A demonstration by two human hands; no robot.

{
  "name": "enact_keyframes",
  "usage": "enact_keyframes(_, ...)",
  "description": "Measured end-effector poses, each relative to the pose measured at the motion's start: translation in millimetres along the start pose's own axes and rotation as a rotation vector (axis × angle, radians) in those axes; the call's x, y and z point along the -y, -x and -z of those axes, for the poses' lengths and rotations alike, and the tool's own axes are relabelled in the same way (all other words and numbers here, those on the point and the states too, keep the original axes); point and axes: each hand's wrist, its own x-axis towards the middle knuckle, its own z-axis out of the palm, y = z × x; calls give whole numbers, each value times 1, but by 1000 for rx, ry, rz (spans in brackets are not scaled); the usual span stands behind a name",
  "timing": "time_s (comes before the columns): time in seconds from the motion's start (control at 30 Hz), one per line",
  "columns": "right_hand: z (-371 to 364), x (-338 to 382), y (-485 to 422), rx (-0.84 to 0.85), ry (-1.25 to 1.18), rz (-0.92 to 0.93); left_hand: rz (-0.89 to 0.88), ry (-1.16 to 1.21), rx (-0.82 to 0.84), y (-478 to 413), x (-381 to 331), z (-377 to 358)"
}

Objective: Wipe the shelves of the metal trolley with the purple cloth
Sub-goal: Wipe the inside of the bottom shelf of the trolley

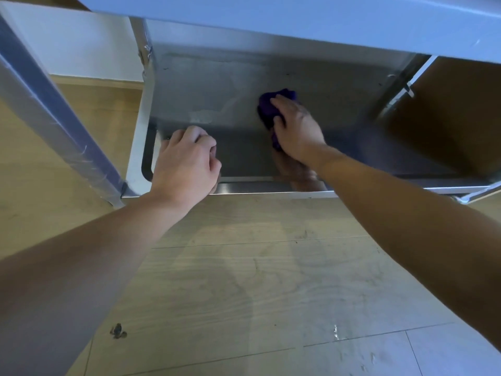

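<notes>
Pale wood-look flooring (244, 280) runs under the metal trolley (141, 85), whose lower shelf (211, 85) sits in shadow beneath an upper shelf (298, 20). On that lower shelf the right hand (296, 128) lies over the bunched purple cloth (267, 107), fingers laid across it and thumb tucked round its near edge, pressing it down a little right of the shelf's middle. The left hand (187, 161) is curled at the near left corner; it seems to steady the trolley by the shelf's front lip (252, 185), though whether it holds anything cannot be told from this angle. A dull, smeared patch (202, 116) lies left of the cloth. Wiping well here likely means flat, even pressure, overlapping strokes toward that patch and into the corners, while the left hand keeps the trolley from rolling.
</notes>
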Motion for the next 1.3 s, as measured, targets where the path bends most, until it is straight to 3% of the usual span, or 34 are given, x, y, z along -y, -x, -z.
enact_keyframes(0.17,-26,55,3,85,-37,298,-5,-15,-25,-3,0,-3)
enact_keyframes(0.33,-23,34,-3,100,-66,292,18,-21,-40,-9,-5,-5)
enact_keyframes(0.7,51,-132,-6,-57,57,-282,-67,75,37,-35,-73,-41)
enact_keyframes(0.93,42,-118,5,31,44,59,-146,92,133,-59,-142,-72)
enact_keyframes(1.07,53,-143,8,40,32,96,-147,81,136,-65,-171,-86)
enact_keyframes(1.3,99,-251,18,-112,120,-367,-158,45,119,-66,-180,-91)
